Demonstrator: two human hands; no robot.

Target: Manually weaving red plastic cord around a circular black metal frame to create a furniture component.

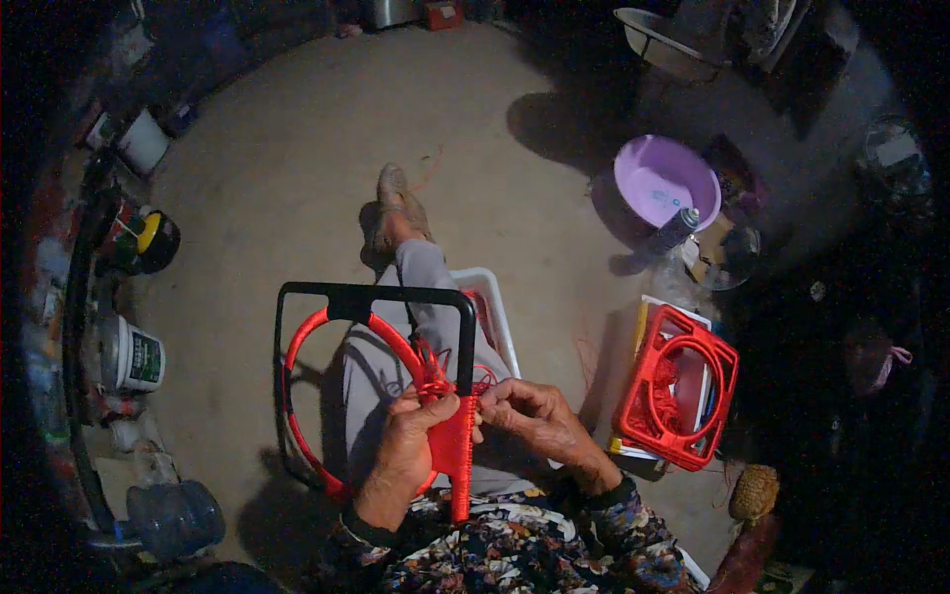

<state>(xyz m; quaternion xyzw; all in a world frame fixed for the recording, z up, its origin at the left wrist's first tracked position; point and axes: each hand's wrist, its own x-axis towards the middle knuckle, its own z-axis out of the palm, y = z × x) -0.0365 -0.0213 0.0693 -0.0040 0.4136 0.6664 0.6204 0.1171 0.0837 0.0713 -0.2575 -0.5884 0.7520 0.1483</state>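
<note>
- The black frame (373,293) sits on the person's lap, near the middle of the view. A red ring (332,327) is set inside it, and red cord (457,450) is woven down its right side.
- The left hand (406,450) is curled tight around the woven red part. Its thumb presses on the front.
- The right hand (529,411) pinches a bit of red cord just beside the frame's right bar. Those fingers (495,394) are almost closed, with only the tips at work.
- The frame looks stiff and light, I think, so it can be held by a bar or by the woven strip.
- The cord looks soft and bendy and maybe a little slick. It should be held close to the knot so it does not slip.
- The near end of the frame is hidden behind the left hand and the flowery sleeve (515,549).
- The knot itself is too small and tangled to make out.
- On the right sits a red crate (678,396) with more red loops in it. Farther off is a purple bowl (665,180).
- The edges of the room are very dark, so things there are hard to tell.
</note>
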